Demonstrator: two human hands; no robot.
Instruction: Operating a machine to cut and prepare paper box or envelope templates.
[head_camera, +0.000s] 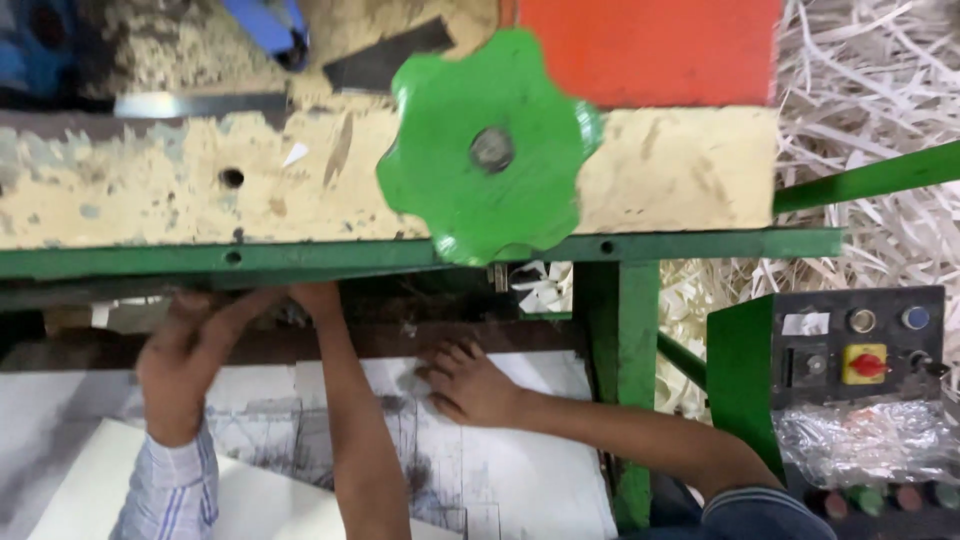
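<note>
My left hand (318, 297) reaches up under the green rail (300, 258) of a cutting machine. Its fingers are hidden in the dark gap there, close against a co-worker's fingers. My right hand (468, 385) lies flat, fingers spread, on a stack of white printed sheets (520, 470) just below the rail. The co-worker's hand (185, 350), in a striped sleeve, comes in from the lower left and reaches into the same gap.
A big green lobed handwheel (490, 150) sits on the worn cream beam (150, 180), below an orange panel (650, 50). A green post (620, 330) stands right of the sheets. At right are a control box (865, 363) with a red knob and heaps of paper trimmings (880, 80).
</note>
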